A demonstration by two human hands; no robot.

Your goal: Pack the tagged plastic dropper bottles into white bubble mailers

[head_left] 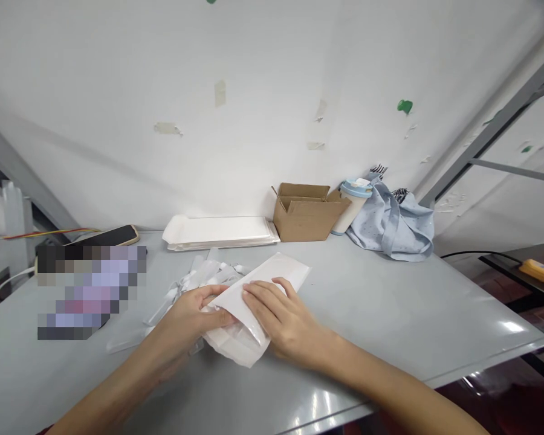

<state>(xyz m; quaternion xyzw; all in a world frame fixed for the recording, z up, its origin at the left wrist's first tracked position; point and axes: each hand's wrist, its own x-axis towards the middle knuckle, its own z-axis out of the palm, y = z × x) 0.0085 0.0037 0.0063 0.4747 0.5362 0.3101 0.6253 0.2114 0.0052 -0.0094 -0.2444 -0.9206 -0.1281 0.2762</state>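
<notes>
A white padded envelope (pixel 278 270) lies at a slant between my hands, its mouth toward me and gaping, with the flap spread below. My left hand (pixel 199 314) grips the left edge of the mouth between thumb and fingers. Across the envelope's upper face lies my right hand (pixel 283 320), fingers bent over it and the thumb side hidden beneath. Something clear shows inside the mouth, too little to name. Just behind my left hand is a heap of clear plastic packets with white parts (pixel 208 275).
A stack of white envelopes (pixel 222 229) lies by the wall. Right of it stand an open cardboard box (pixel 306 220), a lidded cup (pixel 351 205) and a light blue cloth bag (pixel 390 223). At left are a phone (pixel 124 234) and a blurred-out item (pixel 95 290) on the grey table (pixel 390 326).
</notes>
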